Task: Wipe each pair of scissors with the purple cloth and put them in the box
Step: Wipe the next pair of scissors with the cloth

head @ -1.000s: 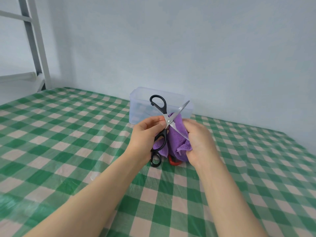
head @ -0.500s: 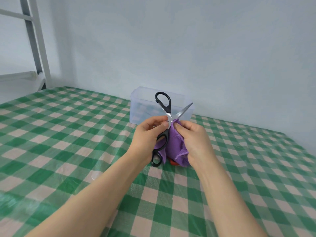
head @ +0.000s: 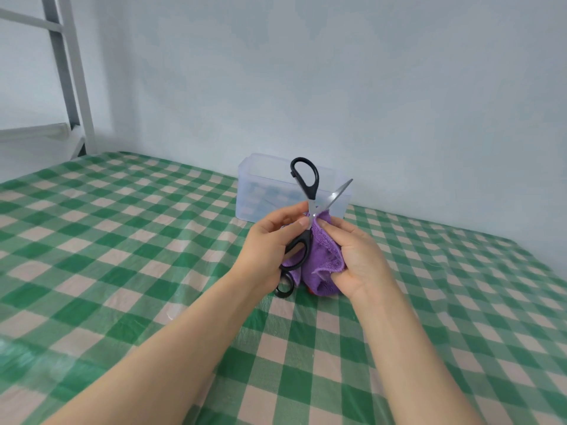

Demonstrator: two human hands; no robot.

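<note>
Now pinching open scissors (head: 311,194) near the pivot with left hand (head: 270,243). Gripping cloth (head: 322,250) against a blade with right hand (head: 359,259), box (head: 254,194) just beyond.

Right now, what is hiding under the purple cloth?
Only a small red bit peeks out below the purple cloth, on the checked tablecloth. The cloth covers the rest, so I cannot tell what it is. It also hides one blade of the black scissors.

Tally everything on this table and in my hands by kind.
scissors, held open: 1
purple cloth: 1
box, clear plastic: 1
Total: 3
A black ring and a red bit beneath the cloth are too hidden to count.
</note>
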